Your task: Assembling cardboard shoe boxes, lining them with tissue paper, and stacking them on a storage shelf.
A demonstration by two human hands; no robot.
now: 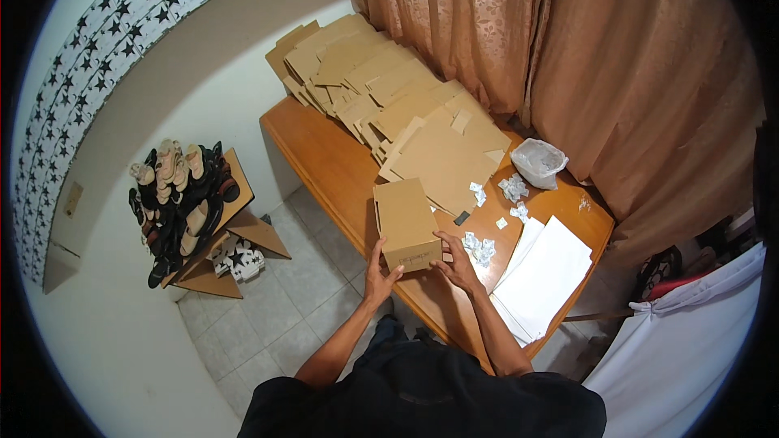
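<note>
A closed brown cardboard box is held at the near edge of the wooden table, with dark marks on the end facing me. My left hand grips its left near corner, thumb against the end. On the opposite corner my right hand is closed, its thumb low on the same end. Just beyond the box lie flat cardboard pieces. Small white packets are scattered to the right of my right hand, and a small dark rectangular object lies near the box.
A stack of white paper sheets covers the table's right end. Behind it stands a white plastic bag. More flattened boxes spread along the far side by the curtain. Left of the table, a wooden rack holds several shoes.
</note>
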